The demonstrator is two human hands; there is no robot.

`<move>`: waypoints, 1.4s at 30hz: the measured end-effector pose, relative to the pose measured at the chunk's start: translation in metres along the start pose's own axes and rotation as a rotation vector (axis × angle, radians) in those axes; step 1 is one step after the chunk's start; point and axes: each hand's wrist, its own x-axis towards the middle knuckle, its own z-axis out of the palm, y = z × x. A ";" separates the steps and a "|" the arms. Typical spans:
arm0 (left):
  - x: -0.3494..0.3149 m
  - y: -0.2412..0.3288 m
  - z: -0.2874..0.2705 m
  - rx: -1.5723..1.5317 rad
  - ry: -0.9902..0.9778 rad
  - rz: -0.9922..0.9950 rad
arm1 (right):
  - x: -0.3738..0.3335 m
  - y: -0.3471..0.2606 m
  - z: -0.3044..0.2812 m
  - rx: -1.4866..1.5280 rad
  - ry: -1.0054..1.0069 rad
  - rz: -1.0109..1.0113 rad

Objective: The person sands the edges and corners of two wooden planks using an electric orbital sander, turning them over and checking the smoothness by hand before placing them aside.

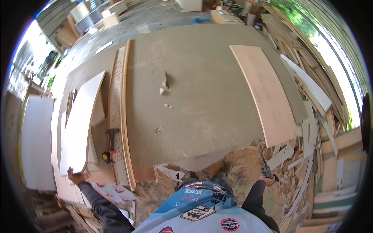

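At the lower left, my left hand (77,177) is closed round the near corner of a long white board (82,122), which lies tilted on other panels. My right hand (267,180) hangs low at the right, wrapped round a grey and black hand tool (266,171). A thin dark cord or rod runs up from that tool; its exact kind is too small to make out. A hammer (112,141) with a dark head and orange-red handle rests on a long, dotted wooden plank (116,89). Beside it sits a black and yellow tape measure (106,157).
A large greenish-grey worktop (186,116) spreads in front of me, holding a pale plywood panel (264,93) at right and small wood offcuts (162,91). Scrap wood (299,155) is heaped along the right. Sawdust (241,167) and offcuts cover the floor. White panels (38,139) lean at left.
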 end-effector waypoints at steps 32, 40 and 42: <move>-0.373 0.167 0.508 -0.313 -0.286 0.119 | 0.055 -0.052 0.008 0.232 -0.459 0.533; -0.620 0.122 0.644 -0.952 -0.376 -0.607 | 0.157 -0.087 0.052 0.235 -0.575 0.694; -0.670 0.124 0.671 -0.957 -0.421 -0.666 | 0.177 -0.098 0.058 0.297 -0.583 0.750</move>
